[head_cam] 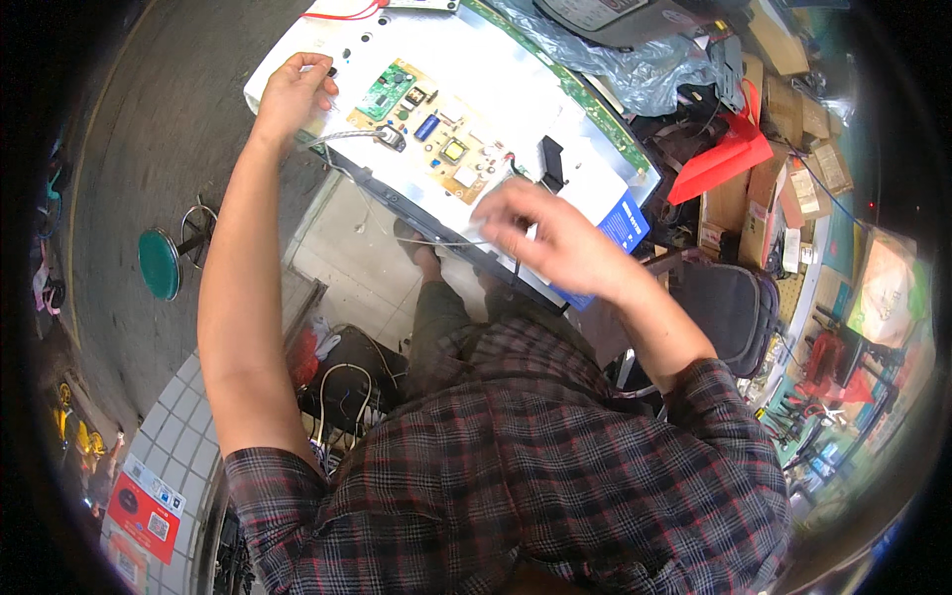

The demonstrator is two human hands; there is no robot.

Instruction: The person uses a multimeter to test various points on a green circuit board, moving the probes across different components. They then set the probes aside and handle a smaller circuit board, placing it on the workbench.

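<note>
A flat white panel [513, 82] with a dark edge frame lies before me, a tan circuit board [439, 141] on it. The board carries a green sub-board [385, 95], a blue capacitor [427, 127] and a yellow-topped transformer [453, 150]. A pale cable [346, 137] runs to a socket at the board's near edge. My left hand [291, 95] is over the panel's left end, fingers curled; whether it grips something I cannot tell. My right hand [539, 234], blurred, is at the near edge right of the board; a small whitish thing is at its fingertips. A thin wire [416, 239] stretches towards it.
A black plastic part [551, 162] and a blue printed sheet [623, 223] lie on the panel's right part. Beyond are crumpled plastic film [632, 74], a red bag [725, 160] and cardboard boxes [766, 201]. A green stool [159, 264] stands at the left, a black chair [721, 312] at the right.
</note>
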